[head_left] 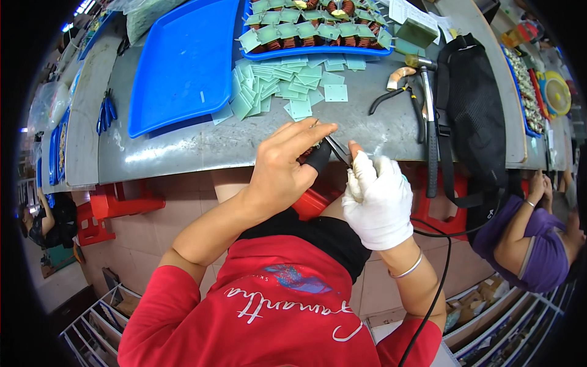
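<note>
My left hand (278, 162) is closed at the table's front edge around a small dark-red wire-wound coil (304, 155), mostly hidden by the fingers. A black cover wraps its thumb. My right hand (379, 199), in a white glove with one bare fingertip, grips a slim metal tool like tweezers or fine pliers (336, 148). The tool's tips point at the left fingertips, close to the coil; whether they touch it I cannot tell. Just beyond the hands, many pale green square plates (299, 109) lie loose and overlapping on the grey metal table (177, 150).
An unfilled blue tray (177, 73) lies at left; another blue tray (318, 54) holds coils with green plates. Right of these are pliers (416, 110), a hammer (430, 122) and a black bag (474, 110). Blue-handled cutters (106, 113) lie far left. Red stools (125, 199) stand below.
</note>
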Demonstrator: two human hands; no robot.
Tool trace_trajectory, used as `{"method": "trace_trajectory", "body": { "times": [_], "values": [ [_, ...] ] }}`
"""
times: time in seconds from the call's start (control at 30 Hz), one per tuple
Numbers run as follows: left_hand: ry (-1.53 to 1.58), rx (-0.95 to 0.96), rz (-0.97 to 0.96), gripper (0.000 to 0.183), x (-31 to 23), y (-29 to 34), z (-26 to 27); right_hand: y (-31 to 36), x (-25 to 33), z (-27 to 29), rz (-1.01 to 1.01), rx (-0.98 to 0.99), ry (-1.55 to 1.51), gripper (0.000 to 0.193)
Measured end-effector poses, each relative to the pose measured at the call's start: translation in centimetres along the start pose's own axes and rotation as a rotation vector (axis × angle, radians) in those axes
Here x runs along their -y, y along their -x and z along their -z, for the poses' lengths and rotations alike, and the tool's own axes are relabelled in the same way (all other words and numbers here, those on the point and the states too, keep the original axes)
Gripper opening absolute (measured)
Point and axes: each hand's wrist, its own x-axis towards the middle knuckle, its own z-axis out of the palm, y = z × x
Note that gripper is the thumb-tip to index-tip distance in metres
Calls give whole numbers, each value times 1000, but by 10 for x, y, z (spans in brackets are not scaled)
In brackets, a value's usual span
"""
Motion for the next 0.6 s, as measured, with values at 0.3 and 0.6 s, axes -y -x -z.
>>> {"method": "trace_trajectory", "body": {
  "times": [0.3,0.6],
  "values": [
    [332,136,340,42,-10,-10,7,2,0,16,-87,-24,-202,51],
    [273,133,304,44,-9,-10,3,4,16,13,-70,-1,6,58]
  ]
}}
